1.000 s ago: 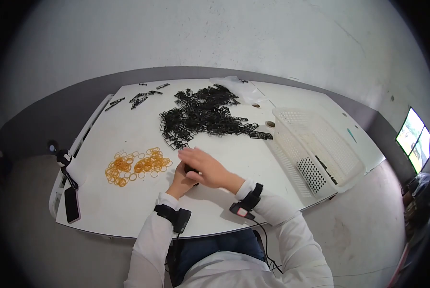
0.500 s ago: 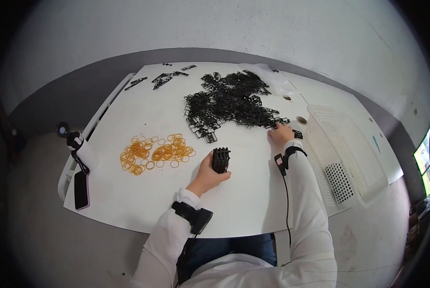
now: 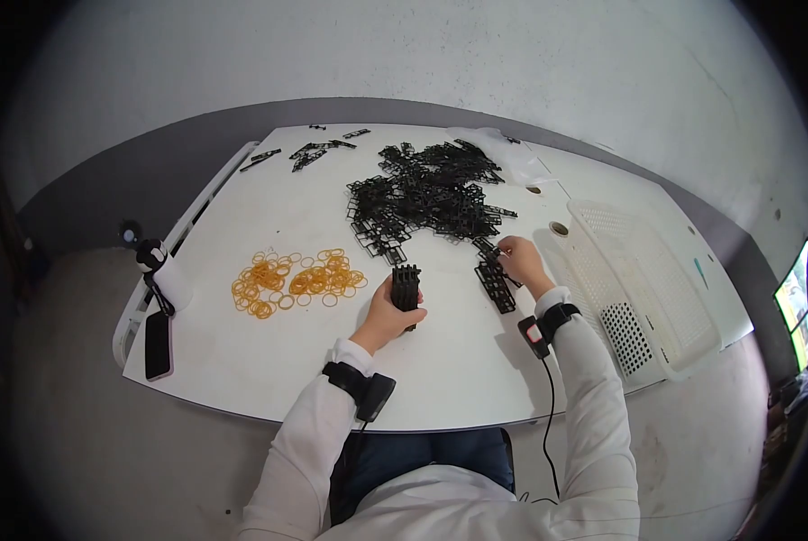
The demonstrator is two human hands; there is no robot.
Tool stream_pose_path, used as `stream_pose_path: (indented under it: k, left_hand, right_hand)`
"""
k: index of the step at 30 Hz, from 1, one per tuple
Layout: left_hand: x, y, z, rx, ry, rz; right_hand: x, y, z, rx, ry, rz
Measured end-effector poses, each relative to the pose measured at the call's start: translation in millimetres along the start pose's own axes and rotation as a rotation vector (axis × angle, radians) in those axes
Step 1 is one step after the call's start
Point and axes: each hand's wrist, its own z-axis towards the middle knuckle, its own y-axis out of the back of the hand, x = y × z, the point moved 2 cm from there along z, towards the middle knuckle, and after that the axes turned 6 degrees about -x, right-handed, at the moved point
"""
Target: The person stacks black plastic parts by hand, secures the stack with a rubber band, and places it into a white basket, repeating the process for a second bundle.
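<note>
My left hand is closed around a stack of black plastic frames, held upright near the table's middle. My right hand is off to the right, its thumb and fingers pinched at the upper end of a few black plastic frames. These lie just below the right edge of a big tangled pile of the same black frames. To the left of my left hand, many yellow-orange rubber bands are spread in a loose heap.
A white perforated plastic basket stands along the right side. On the left edge are a white bottle and a phone. Several loose black frames lie at the back left, and a clear plastic bag behind the pile.
My right hand has drawn a few black frames away from the pile's right edge, toward me. My left hand has shifted slightly left with its stack, which now stands more upright.
</note>
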Motion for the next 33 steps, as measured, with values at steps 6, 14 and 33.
stream_pose_path:
  k: [6,14,33]
  left_hand:
    - [-1,2,4,-0.019,-0.014,-0.014]
    - [-4,5,4,-0.124,0.064,-0.166]
    - [5,16,11,-0.128,0.321,-0.981]
  right_hand:
    - [1,1,-13,0.098,-0.148,-0.220]
    - [58,-30,-29,0.079,0.091,-0.181]
    - [86,6,-41,-0.211,0.269,0.093]
